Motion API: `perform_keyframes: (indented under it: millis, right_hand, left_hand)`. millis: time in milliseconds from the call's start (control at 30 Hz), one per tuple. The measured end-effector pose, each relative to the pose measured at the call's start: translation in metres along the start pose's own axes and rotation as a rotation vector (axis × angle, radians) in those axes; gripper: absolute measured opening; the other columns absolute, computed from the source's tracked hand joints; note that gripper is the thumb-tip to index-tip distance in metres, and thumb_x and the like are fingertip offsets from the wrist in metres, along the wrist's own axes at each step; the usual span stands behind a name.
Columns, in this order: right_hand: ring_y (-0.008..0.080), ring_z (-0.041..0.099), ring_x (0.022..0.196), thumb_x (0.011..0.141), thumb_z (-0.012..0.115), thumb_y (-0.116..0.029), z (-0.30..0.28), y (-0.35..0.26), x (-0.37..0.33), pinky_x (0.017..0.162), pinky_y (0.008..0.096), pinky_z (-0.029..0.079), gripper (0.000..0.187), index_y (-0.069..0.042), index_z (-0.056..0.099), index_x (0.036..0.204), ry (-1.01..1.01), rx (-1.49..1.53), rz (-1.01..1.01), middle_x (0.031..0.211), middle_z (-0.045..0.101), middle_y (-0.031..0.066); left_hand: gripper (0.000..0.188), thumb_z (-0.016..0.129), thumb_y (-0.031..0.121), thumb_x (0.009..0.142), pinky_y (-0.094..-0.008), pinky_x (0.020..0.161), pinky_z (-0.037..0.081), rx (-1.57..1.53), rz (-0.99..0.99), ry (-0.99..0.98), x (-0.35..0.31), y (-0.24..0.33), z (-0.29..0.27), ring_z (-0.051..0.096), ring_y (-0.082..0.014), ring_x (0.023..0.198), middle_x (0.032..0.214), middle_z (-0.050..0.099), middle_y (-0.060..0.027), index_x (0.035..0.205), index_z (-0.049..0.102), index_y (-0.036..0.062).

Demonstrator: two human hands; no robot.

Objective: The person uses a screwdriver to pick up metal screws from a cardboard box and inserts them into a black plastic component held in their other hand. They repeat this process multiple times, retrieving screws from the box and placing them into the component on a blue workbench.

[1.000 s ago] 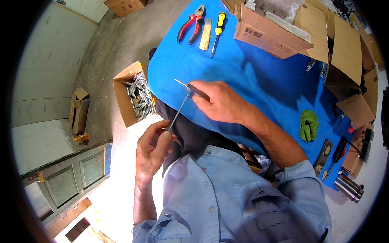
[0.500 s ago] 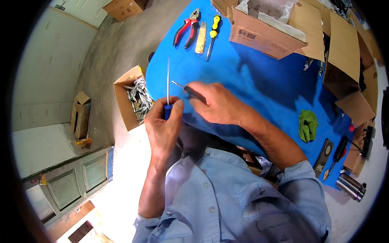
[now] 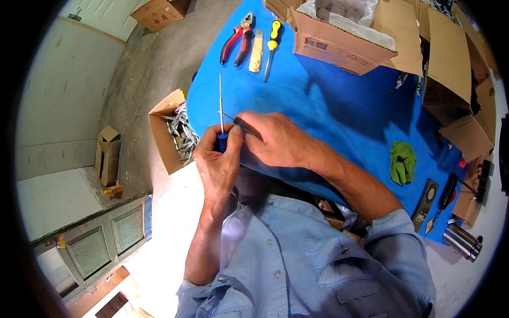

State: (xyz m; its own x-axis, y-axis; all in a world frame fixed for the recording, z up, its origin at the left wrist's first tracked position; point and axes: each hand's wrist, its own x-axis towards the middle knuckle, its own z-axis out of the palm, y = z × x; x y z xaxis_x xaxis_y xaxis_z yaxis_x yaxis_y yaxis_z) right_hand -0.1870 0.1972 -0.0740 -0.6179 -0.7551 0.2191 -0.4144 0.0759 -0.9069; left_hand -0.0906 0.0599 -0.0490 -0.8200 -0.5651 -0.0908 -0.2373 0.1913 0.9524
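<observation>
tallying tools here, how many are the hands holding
2: a blue-handled tool in the left hand, a dark-handled tool in the right hand; others may be hidden.

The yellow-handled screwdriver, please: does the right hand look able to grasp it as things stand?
Probably not: the way to the screwdriver looks free, but the right hand holds a dark tool.

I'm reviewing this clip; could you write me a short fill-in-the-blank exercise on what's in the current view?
1. The left hand grips a thin-shafted tool whose handle is coloured ____.
2. The pliers on the blue table cover have grips in black and ____.
3. The crumpled rag is coloured ____.
4. The carton filled with metal pieces sits to the person's ____.

Missing words: blue; red; green; left.
</observation>
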Motion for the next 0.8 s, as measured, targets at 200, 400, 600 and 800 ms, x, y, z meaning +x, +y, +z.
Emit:
perform_keyframes:
  millis: [200, 400, 600, 800]
  right_hand:
    - [0.0502, 0.066, 0.089, 0.088, 0.060, -0.003, 0.004, 0.005, -0.001, 0.076, 0.0571, 0.051, 0.033, 0.006, 0.057, 0.119, 0.028, -0.033, -0.042, 0.094, 0.068, 0.0308]
    - [0.0494, 0.067, 0.092, 0.089, 0.059, -0.004, 0.003, 0.002, -0.001, 0.079, 0.0562, 0.052, 0.035, 0.009, 0.058, 0.121, 0.022, -0.009, -0.026, 0.097, 0.068, 0.0315]
    - [0.0492, 0.067, 0.093, 0.089, 0.058, -0.004, 0.003, 0.002, -0.001, 0.080, 0.0557, 0.053, 0.037, 0.010, 0.057, 0.122, 0.017, -0.007, -0.015, 0.098, 0.068, 0.0320]
    - [0.0492, 0.067, 0.092, 0.090, 0.057, -0.004, 0.003, 0.000, -0.002, 0.079, 0.0560, 0.053, 0.034, 0.009, 0.057, 0.122, 0.005, -0.021, -0.003, 0.097, 0.068, 0.0310]
  left_hand:
    - [0.020, 0.071, 0.019, 0.098, -0.0222, 0.056, 0.037, 0.083, -0.040, -0.004, 0.002, 0.004, 0.000, 0.047, -0.0023, 0.064, 0.071, 0.060, 0.0038, 0.095, 0.071, -0.0007]
    - [0.026, 0.070, 0.024, 0.098, -0.0229, 0.053, 0.036, -0.018, -0.118, 0.000, 0.009, -0.007, 0.002, 0.046, -0.0023, 0.061, 0.067, 0.058, 0.0039, 0.093, 0.070, -0.0014]
    - [0.026, 0.069, 0.024, 0.098, -0.0231, 0.050, 0.035, -0.098, -0.187, -0.017, 0.008, -0.003, 0.005, 0.046, -0.0031, 0.057, 0.064, 0.057, 0.0034, 0.091, 0.069, -0.0007]
    - [0.025, 0.068, 0.024, 0.097, -0.0231, 0.045, 0.035, -0.042, -0.094, 0.011, 0.014, -0.017, 0.006, 0.046, -0.0053, 0.051, 0.065, 0.058, 0.0006, 0.088, 0.067, 0.0007]
